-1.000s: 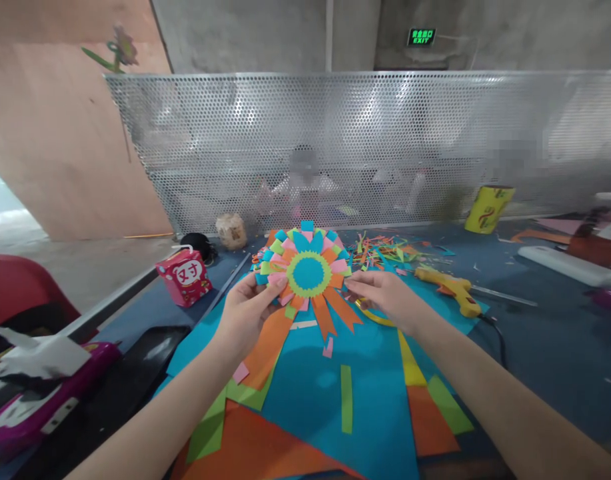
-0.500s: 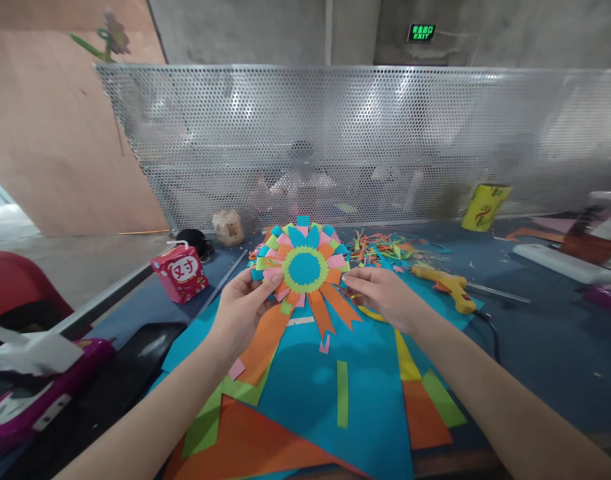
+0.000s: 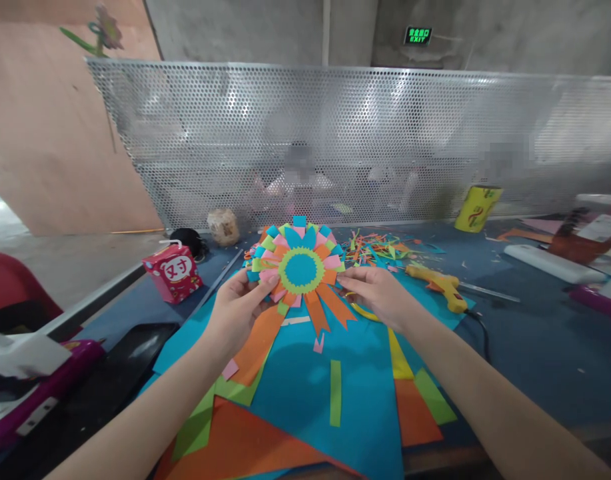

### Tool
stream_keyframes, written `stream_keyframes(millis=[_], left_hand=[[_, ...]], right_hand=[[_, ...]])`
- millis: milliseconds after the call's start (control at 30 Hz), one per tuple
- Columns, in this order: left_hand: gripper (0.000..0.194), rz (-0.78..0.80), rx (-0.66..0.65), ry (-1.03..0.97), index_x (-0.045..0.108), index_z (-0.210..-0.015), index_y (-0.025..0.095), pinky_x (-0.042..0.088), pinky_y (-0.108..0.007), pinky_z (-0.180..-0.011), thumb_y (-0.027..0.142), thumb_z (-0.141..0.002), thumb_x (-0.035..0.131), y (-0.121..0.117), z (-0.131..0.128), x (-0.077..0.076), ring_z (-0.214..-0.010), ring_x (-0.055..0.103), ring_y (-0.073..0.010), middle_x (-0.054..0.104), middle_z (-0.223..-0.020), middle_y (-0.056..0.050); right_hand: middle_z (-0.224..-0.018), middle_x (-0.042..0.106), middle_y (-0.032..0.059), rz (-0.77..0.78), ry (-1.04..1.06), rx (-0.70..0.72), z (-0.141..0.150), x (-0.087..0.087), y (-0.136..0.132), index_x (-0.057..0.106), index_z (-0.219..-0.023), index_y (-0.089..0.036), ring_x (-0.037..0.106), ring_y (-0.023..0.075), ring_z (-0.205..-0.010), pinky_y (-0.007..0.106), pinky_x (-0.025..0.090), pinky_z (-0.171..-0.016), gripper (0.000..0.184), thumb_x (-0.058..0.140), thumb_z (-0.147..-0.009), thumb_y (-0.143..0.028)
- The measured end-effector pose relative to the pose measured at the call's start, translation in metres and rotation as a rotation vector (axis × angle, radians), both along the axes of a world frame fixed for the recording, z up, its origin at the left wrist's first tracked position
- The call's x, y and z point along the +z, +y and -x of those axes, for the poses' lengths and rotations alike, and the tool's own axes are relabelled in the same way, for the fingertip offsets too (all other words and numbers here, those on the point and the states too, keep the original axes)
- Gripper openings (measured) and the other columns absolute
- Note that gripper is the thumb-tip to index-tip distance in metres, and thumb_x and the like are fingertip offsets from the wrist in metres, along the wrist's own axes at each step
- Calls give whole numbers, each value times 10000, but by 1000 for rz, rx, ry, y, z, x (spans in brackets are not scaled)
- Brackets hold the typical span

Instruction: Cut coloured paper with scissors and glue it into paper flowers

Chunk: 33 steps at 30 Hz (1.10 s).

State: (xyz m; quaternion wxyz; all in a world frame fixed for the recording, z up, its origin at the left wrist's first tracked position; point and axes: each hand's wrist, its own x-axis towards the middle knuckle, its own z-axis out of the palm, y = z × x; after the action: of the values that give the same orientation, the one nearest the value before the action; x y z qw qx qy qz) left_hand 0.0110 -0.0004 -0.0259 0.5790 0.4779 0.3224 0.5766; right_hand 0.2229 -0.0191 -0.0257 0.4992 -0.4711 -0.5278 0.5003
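Between my hands is a round rosette (image 3: 301, 269) of blue, green, pink and orange strips, with a scalloped green ring and a blue centre; two orange ribbon tails hang from its lower edge. My left hand (image 3: 242, 300) pinches its left rim, thumb in front. At the opposite rim, my right hand (image 3: 378, 293) grips with thumb and fingertips. Under the rosette lie a blue sheet (image 3: 285, 380), an orange strip (image 3: 258, 343) and a green strip (image 3: 335, 393). A small notched pink scrap (image 3: 319, 344) rests on the blue sheet.
A yellow glue gun (image 3: 440, 283) with a black cord lies at right. Colourful thin offcuts (image 3: 372, 248) are heaped behind. At left stand a red drink carton (image 3: 172, 272), a black tray (image 3: 120, 367) and a purple power strip (image 3: 40, 400). A perforated metal screen (image 3: 265, 133) closes off the back.
The view has shifted slightly, so most things sit a little further left. Both hands keep the same hold on the rosette.
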Motion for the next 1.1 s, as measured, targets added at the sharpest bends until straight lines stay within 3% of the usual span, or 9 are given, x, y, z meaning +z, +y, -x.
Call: stream_keyframes(millis=[333,533,733,1100], left_hand=[[243,29,-25,-9,627,-797,151,506,-265,-600,243,-590,715,-2,0,1,-635,581,-118,647,-803,-33],[227,26,30,-16,626,-758,145,491,-234,-556,245,-578,721,-3,-1,6,-585,558,-97,640,-739,-17],[223,3,1,12,620,-763,155,483,-217,-544,257,-589,714,-6,-3,6,-596,557,-95,641,-744,-10],[273,-5,17,19,622,-768,147,500,-242,-552,258,-547,737,-3,-2,3,-585,567,-108,651,-742,-27]], right_hand=[[-703,633,-2,-7,-4,-9,1,-1,2,654,-701,-194,557,84,-609,229,409,-593,72,599,-677,-233],[-702,635,18,42,51,-9,0,4,1,640,-720,-181,581,99,-661,223,400,-583,186,498,-770,-291],[-731,644,20,-2,-74,0,1,4,-2,659,-722,-181,574,99,-651,230,406,-599,115,597,-694,-275],[-722,638,7,18,128,60,0,-5,2,666,-704,-196,559,93,-634,225,406,-589,132,662,-625,-302]])
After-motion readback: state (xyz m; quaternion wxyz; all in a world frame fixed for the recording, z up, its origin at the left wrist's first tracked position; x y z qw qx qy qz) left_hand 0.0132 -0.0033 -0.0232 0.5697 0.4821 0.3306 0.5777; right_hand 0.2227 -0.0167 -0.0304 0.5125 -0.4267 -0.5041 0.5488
